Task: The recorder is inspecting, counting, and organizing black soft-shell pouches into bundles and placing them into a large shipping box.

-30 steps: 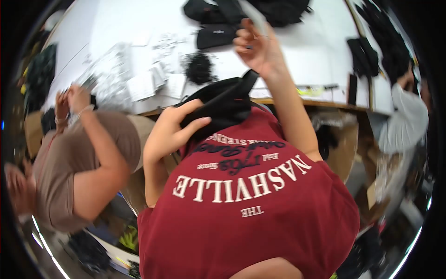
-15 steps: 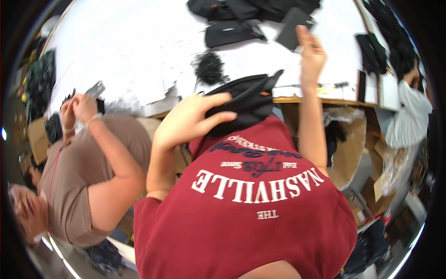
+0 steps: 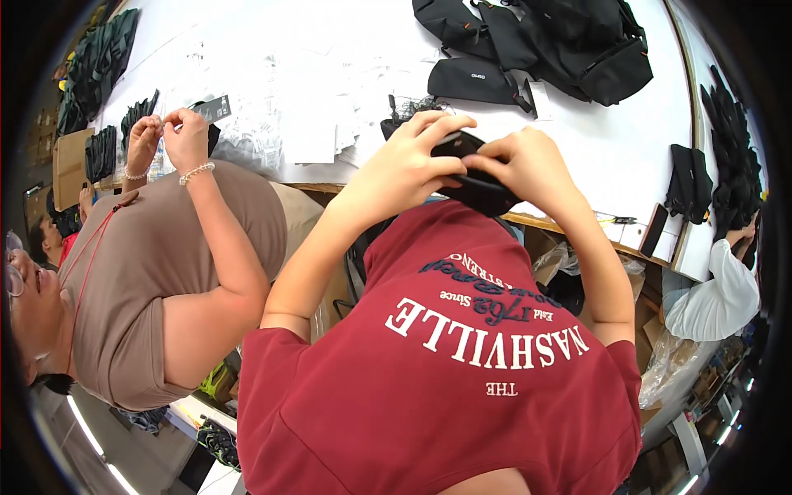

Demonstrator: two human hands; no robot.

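Observation:
A small black fabric pouch (image 3: pixel 487 196) is held up at the table's near edge, close to my chest. My left hand (image 3: pixel 411 161) grips its left side, fingers over the far rim and thumb at the near side. At the right end of the mouth my right hand (image 3: pixel 528 169) is closed, with its fingertips tucked in at the opening. Something dark and flat shows in the mouth between the hands; whether it is the black card cannot be made out. Just beyond my left hand lies a tangle of thin black cords (image 3: pixel 417 107).
Black bags (image 3: pixel 569 49) and a flat black pouch (image 3: pixel 470 78) lie on the white table (image 3: pixel 379 49). On the left a co-worker (image 3: pixel 157 289) handles a dark tag (image 3: pixel 216 109) beside clear plastic bags (image 3: pixel 247 140). More black pouches (image 3: pixel 689 183) lie right, near another person (image 3: pixel 714 293).
My right hand has come from over the table back to the pouch; the black card it held is no longer plainly visible. The pouch now sits between both hands, and the view has shifted.

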